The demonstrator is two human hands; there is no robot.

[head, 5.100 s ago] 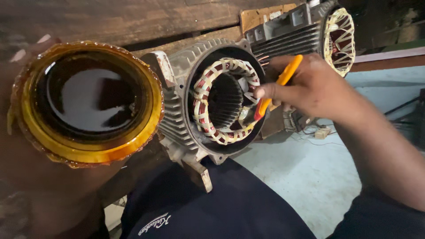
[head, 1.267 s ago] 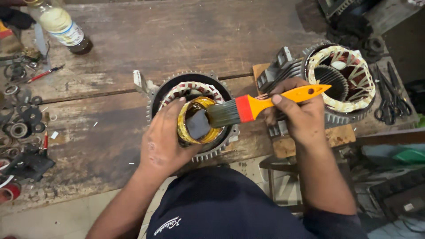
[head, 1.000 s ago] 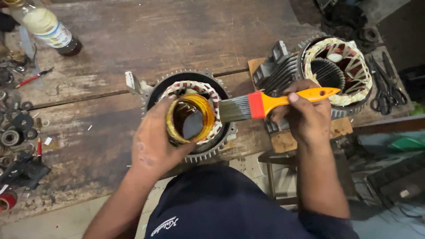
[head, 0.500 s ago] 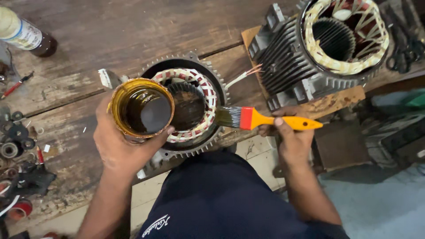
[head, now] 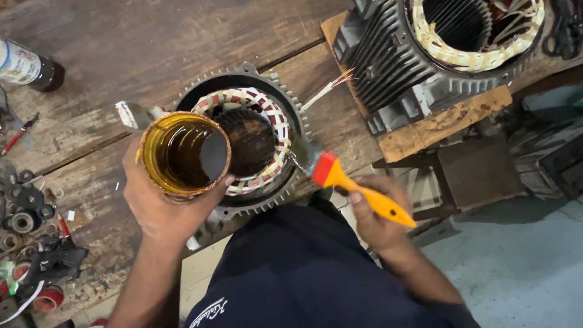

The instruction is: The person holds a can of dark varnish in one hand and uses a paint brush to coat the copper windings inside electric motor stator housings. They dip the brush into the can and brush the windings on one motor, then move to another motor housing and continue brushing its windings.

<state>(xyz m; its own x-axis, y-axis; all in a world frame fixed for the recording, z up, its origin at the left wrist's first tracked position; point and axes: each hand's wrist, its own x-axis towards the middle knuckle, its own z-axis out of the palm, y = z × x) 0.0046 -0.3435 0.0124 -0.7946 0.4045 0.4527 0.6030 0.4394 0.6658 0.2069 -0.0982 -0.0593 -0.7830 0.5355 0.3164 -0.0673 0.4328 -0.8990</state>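
The left hand (head: 161, 209) is wrapped around a round yellow tin (head: 184, 153) with dark amber liquid inside, holding it upright over the left rim of a motor stator (head: 249, 146) that stands on the worn wooden surface (head: 152, 54). The stator's winding ring, bound in red and white, shows to the right of the tin, with the dark bore in its middle. The right hand (head: 379, 212) is closed on the orange handle of a paintbrush (head: 346, 182); its dark bristles touch the near right edge of the stator housing, just outside the winding.

Farther right, on a wooden block, stands a second, larger finned stator (head: 437, 54) with pale cream winding. Thin copper leads (head: 331, 88) stick out between the two motors. At the far left lies a dark bottle (head: 30, 67), and nearer along the left edge sit bearings and small parts (head: 24, 212).
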